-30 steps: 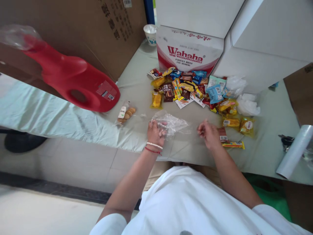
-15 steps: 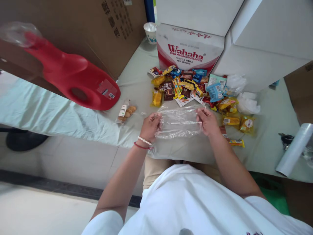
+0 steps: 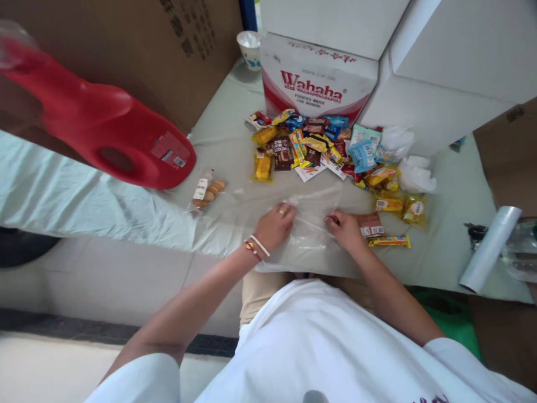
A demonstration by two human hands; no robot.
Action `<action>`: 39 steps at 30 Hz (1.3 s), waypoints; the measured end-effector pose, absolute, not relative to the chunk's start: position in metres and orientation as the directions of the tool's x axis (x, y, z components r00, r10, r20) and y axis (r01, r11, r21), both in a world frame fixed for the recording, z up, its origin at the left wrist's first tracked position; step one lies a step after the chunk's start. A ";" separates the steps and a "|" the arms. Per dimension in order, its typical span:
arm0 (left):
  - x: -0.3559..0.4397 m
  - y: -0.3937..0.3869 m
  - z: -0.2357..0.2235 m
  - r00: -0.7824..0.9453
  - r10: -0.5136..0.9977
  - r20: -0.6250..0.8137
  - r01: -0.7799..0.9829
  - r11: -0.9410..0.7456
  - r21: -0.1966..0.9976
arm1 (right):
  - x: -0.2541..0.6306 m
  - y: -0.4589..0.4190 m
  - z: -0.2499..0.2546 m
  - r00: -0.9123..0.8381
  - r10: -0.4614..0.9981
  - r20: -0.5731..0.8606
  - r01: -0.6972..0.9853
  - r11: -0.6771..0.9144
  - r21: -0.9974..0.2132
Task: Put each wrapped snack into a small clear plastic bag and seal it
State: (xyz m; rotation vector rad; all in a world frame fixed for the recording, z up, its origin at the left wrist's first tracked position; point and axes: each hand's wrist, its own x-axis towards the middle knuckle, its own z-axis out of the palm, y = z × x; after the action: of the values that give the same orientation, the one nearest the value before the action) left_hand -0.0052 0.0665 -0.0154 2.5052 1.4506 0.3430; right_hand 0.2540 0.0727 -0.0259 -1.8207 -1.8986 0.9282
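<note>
Counter under pale green cloth carries everything. Brown carton at back left, white boxes at back right. Wahaha box between them. Red jug in front of carton. Snack pile at foot of Wahaha box: mixed wrappers, yellow, brown, blue; white plastic at its right end. Clear plastic lies on counter near the front edge, spread between the two hands, below the pile; outline hard to see. Roll far right, slanted, near counter edge. Left hand: palm down, fingers bent onto plastic's left edge, tips hidden; can't tell if grip is pinching it. Right hand: thumb and fingers curled in at plastic's right edge; can't tell if film is caught in grip. Cup back left, beside Wahaha box. Cookie pack left of left hand, well apart. Brown packet just right of right hand, yellow bar beside packet. Keys just left of roll.
</note>
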 end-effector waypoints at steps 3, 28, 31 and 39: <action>-0.011 0.076 -0.015 0.240 0.970 0.041 0.927 -0.242 0.286 | 0.269 0.036 -0.012 -0.179 0.960 -0.215 0.792 0.011 -0.610; -0.039 0.025 -0.028 0.230 0.970 -0.078 0.965 -0.217 0.147 | 0.316 0.187 0.084 -0.065 0.996 -0.069 0.960 0.043 -0.276; -0.039 0.025 -0.027 0.231 0.969 -0.084 0.966 -0.218 0.142 | 0.253 0.257 0.058 -0.029 0.998 -0.057 0.976 0.016 -0.218; -0.042 0.024 -0.029 0.226 0.973 -0.054 0.960 -0.213 0.180 | 0.231 0.300 0.032 -0.012 0.983 -0.184 0.998 0.000 -0.063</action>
State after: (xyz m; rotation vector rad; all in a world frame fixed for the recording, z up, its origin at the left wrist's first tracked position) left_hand -0.0415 0.0236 -0.0290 2.3164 1.8501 0.1043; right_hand 0.2308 0.2999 0.0317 -2.2670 -2.2807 0.2825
